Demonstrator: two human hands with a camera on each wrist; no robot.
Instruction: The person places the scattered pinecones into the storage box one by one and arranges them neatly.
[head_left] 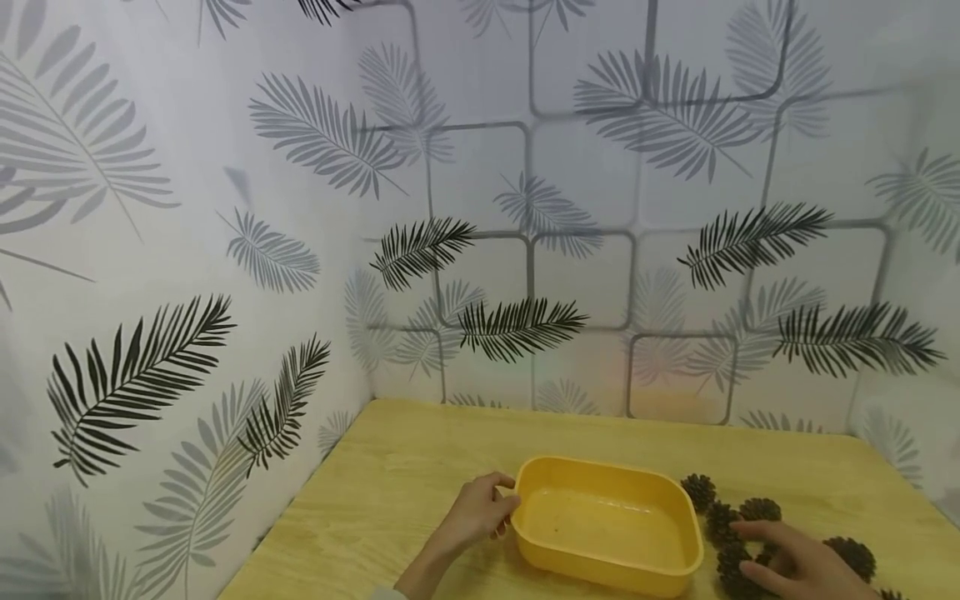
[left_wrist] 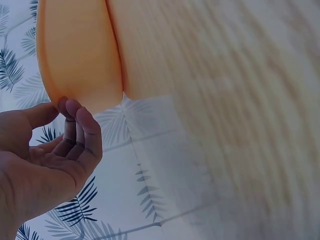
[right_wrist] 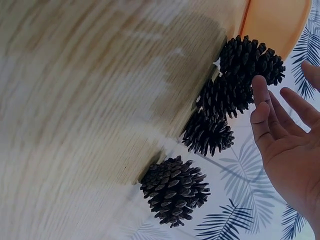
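A yellow plastic basin (head_left: 603, 525), with nothing inside it, sits on the wooden table. At its left end my left hand (head_left: 474, 512) pinches the rim between thumb and fingertips; the left wrist view shows this hand (left_wrist: 60, 155) at the basin's edge (left_wrist: 80, 55). To the right of the basin lie several brown pine cones (head_left: 699, 492), grouped close together. Over this group reaches my right hand (head_left: 806, 562), its fingers spread and relaxed. In the right wrist view the fingertips are beside a pine cone (right_wrist: 225, 97); whether they touch it I cannot tell.
One pine cone (head_left: 851, 557) lies apart at the right, behind the right hand. The pale wooden table (head_left: 442, 433) ends at a white curtain (head_left: 480, 275) with leaf prints, which hangs behind and at the left.
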